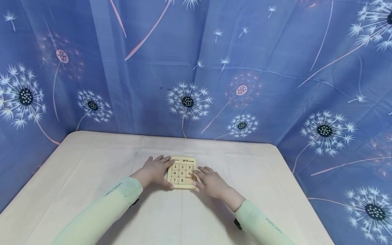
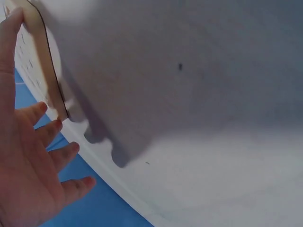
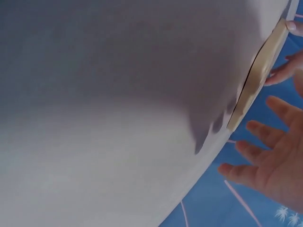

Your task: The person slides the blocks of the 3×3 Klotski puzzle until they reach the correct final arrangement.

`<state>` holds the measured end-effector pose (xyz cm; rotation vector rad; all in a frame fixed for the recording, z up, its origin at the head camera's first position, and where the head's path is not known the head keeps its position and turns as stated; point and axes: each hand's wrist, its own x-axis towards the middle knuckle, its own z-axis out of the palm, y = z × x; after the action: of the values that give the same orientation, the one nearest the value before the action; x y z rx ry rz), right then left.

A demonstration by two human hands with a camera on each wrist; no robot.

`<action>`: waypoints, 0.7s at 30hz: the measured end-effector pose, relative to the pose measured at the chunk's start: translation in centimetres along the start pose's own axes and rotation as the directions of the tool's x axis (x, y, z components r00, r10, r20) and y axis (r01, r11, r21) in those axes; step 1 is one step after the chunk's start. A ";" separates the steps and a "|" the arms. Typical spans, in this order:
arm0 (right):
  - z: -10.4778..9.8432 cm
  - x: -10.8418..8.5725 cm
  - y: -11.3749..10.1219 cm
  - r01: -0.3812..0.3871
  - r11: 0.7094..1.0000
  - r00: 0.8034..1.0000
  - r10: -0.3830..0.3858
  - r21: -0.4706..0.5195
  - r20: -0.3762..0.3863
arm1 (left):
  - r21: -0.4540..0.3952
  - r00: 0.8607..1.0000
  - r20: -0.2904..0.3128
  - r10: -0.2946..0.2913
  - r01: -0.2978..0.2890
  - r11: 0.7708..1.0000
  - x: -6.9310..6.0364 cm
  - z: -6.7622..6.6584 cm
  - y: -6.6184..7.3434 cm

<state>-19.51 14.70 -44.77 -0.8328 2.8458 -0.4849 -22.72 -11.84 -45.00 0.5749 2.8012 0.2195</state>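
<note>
A wooden number slide puzzle (image 1: 182, 187) lies flat on the table, its tiles numbered 1 to 8 in rows. The lower right space of its grid holds no tile. Along the left edge my left hand (image 1: 154, 171) rests with fingers spread, thumb touching the lower left corner and a fingertip at the upper left. On the other side my right hand (image 1: 213, 183) reaches over the right edge, a fingertip at the 6 tile (image 1: 189, 173) and the thumb by the lower right corner. Both wrist views show the puzzle's side edge (image 2: 45, 56) and extended fingers.
A pale cloth covers the table (image 1: 101, 153). Blue curtains (image 1: 147, 85) with dandelion prints hang behind it and at both sides. Light green sleeves (image 1: 101, 204) cover both forearms.
</note>
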 end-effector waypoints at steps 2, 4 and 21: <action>-0.2 -0.1 0.0 -0.013 0.999 0.999 0.015 0.043 -0.051 | -0.006 1.000 -0.010 -0.001 0.001 1.000 -0.1 -0.1 -0.1; -0.4 -0.3 0.0 -0.031 0.995 0.993 0.041 0.097 -0.109 | -0.009 1.000 -0.029 -0.003 0.003 1.000 -0.4 -0.1 -0.3; -3.6 -6.5 2.0 0.028 0.956 0.768 0.166 0.291 -0.619 | -0.042 0.833 -0.554 -0.017 -0.008 0.999 -10.6 -4.5 -3.8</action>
<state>-15.89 20.76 -41.77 -0.5751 3.2421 -1.3707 -16.03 -20.04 -38.98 0.5657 3.3452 0.5217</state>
